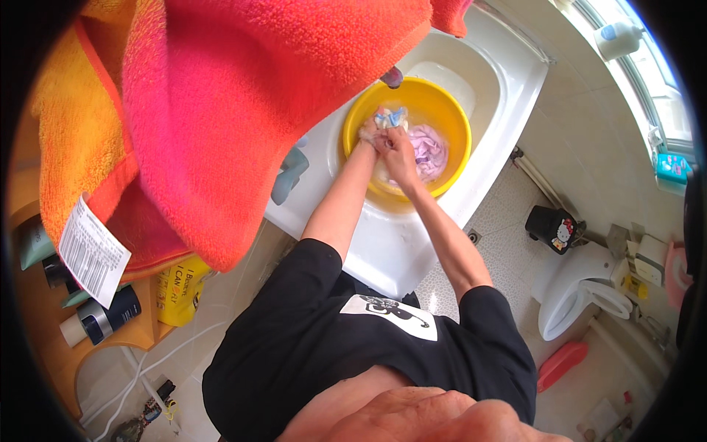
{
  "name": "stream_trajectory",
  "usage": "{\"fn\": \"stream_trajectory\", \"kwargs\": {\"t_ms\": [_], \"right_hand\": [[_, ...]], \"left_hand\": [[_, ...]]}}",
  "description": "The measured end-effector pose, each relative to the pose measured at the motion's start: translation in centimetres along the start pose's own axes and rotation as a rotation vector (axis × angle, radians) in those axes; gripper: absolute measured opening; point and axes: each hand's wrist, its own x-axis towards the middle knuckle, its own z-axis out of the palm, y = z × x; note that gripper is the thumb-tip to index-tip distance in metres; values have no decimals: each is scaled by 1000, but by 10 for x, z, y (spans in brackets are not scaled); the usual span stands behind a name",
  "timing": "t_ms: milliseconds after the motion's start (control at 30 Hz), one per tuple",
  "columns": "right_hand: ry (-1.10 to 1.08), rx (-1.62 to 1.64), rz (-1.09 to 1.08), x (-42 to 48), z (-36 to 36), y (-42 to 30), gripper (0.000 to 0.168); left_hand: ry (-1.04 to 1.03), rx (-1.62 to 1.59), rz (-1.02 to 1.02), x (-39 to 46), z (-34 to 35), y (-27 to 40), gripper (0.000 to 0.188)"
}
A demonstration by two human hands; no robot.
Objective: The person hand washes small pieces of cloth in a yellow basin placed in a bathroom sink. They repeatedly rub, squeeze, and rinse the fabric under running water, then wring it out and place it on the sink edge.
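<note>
A yellow plastic basin [463, 119] stands in a white bathtub [381, 243]. Inside it, my left hand [371, 132] is wet with suds and grips a white and blue cloth [392, 118]. My right hand [396, 150] is beside it, its fingers bent against the cloth and the left hand; whether they pinch the cloth is hard to see. A wet pink cloth [428, 149] lies bunched in the water on the basin's right side, close to my right hand. The end of a tap [392, 78] shows at the basin's upper rim.
A big orange and pink towel [221, 110] hangs at the upper left, hiding part of the tub. Below it are a wooden shelf [146, 315] with bottles and a yellow packet [179, 293]. At right are a black bin [552, 227], a toilet [569, 304] and a red basin [562, 364].
</note>
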Motion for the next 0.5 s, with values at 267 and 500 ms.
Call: {"fn": "stream_trajectory", "kwargs": {"t_ms": [267, 500], "right_hand": [[184, -364, 221, 55, -49, 12, 45], [315, -871, 83, 43, -31, 66, 45]], "left_hand": [[19, 104, 435, -42, 40, -35, 31], [230, 414, 455, -12, -17, -42, 39]]}}
